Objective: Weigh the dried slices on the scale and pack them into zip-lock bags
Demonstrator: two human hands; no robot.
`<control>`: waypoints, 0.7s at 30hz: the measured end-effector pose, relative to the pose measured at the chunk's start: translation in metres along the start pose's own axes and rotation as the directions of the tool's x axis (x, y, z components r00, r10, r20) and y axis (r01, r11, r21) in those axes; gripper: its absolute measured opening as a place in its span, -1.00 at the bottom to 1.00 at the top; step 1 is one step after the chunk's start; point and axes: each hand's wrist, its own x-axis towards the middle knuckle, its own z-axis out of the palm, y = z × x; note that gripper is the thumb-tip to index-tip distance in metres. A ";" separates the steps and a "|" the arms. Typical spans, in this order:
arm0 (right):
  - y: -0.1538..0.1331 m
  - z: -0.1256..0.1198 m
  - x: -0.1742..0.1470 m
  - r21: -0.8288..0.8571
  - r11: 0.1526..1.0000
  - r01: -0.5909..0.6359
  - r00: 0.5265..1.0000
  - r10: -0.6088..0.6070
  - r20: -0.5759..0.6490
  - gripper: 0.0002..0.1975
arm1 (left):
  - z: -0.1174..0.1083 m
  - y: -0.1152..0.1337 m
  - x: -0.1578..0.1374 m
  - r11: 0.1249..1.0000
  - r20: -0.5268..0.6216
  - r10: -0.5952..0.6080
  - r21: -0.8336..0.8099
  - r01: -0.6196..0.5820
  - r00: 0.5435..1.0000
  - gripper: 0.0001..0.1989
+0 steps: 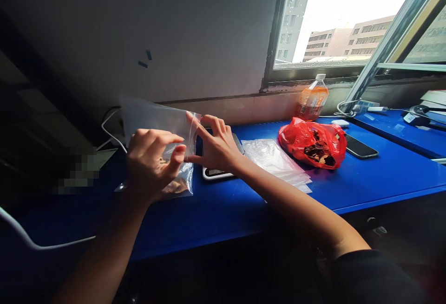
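A clear plastic bag point(158, 114) stands at the left of the blue table, with brown dried pieces point(176, 186) showing low in it. My left hand point(153, 160) is at the near side of the bag, fingers curled and the thumb close to the forefinger in a pinch; its grip on the film is partly hidden. From the right, my right hand point(219, 144) holds the bag's side edge, forefinger high and thumb lower. Behind and beneath my right hand lies a white-rimmed scale point(216, 174), mostly covered by it.
Flat clear bags point(270, 158) lie right of the scale. Beyond them are a red plastic bag point(296, 139) holding brown dried pieces, a phone point(360, 146) and an orange drink bottle point(313, 99). White cables point(113, 132) run at the left; a window point(334, 21) is behind.
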 end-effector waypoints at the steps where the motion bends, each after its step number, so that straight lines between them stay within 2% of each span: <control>1: -0.002 -0.001 -0.001 0.027 1.000 -0.013 0.999 0.012 0.035 -0.08 | -0.001 -0.002 0.000 1.000 0.013 -0.024 -0.015 0.024 1.000 -0.77; 2: -0.005 -0.001 -0.002 0.052 0.998 -0.020 0.996 0.015 0.085 -0.15 | 0.000 -0.004 0.000 0.998 0.084 -0.048 -0.026 0.050 0.995 -0.70; 3: -0.008 0.000 -0.004 0.071 0.997 -0.018 0.990 0.008 0.138 -0.27 | 0.001 -0.007 -0.001 0.996 0.207 -0.069 -0.041 0.079 0.976 -0.61; 4: -0.012 0.001 -0.007 0.078 0.997 -0.001 0.982 -0.014 0.188 -0.39 | 0.003 -0.011 -0.003 0.992 0.360 -0.082 -0.062 0.112 0.929 -0.51; 6: -0.017 0.003 -0.011 0.053 0.997 0.052 0.965 -0.064 0.253 -0.54 | 0.008 -0.018 -0.008 0.975 0.632 -0.086 -0.105 0.195 0.770 -0.29; 7: -0.019 0.004 -0.013 0.027 0.997 0.076 0.960 -0.081 0.268 -0.56 | 0.011 -0.022 -0.012 0.963 0.714 -0.084 -0.120 0.240 0.695 -0.20; 8: -0.019 0.004 -0.014 0.001 0.996 0.094 0.955 -0.091 0.281 -0.56 | 0.013 -0.024 -0.015 0.952 0.756 -0.082 -0.133 0.275 0.649 -0.12; 9: -0.018 0.004 -0.015 -0.019 0.994 0.111 0.950 -0.101 0.295 -0.54 | 0.014 -0.027 -0.018 0.946 0.775 -0.085 -0.134 0.295 0.626 -0.06; 13: -0.004 -0.001 -0.015 -0.028 0.979 0.201 0.931 -0.182 0.317 -0.46 | 0.013 -0.032 -0.022 0.963 0.819 -0.059 -0.103 0.247 0.571 0.10; 15: 0.005 -0.004 -0.012 -0.007 0.973 0.231 0.923 -0.217 0.318 -0.51 | 0.011 -0.033 -0.021 0.973 0.833 -0.067 -0.068 0.223 0.549 0.09; 16: 0.010 -0.005 -0.011 0.014 0.975 0.222 0.922 -0.214 0.321 -0.54 | 0.011 -0.033 -0.020 0.973 0.829 -0.089 -0.046 0.226 0.553 0.04; 18: 0.020 -0.009 -0.005 0.073 0.989 0.126 0.936 -0.143 0.321 -0.57 | 0.012 -0.033 -0.018 0.967 0.806 -0.139 -0.017 0.256 0.576 -0.10; 20: 0.033 -0.014 0.000 0.129 0.990 -0.063 0.953 0.021 0.302 -0.57 | 0.014 -0.034 -0.018 0.956 0.769 -0.171 -0.022 0.292 0.616 -0.21; 21: 0.040 -0.017 0.002 0.150 0.974 -0.169 0.946 0.117 0.303 -0.55 | 0.015 -0.034 -0.017 0.951 0.750 -0.179 -0.034 0.307 0.637 -0.22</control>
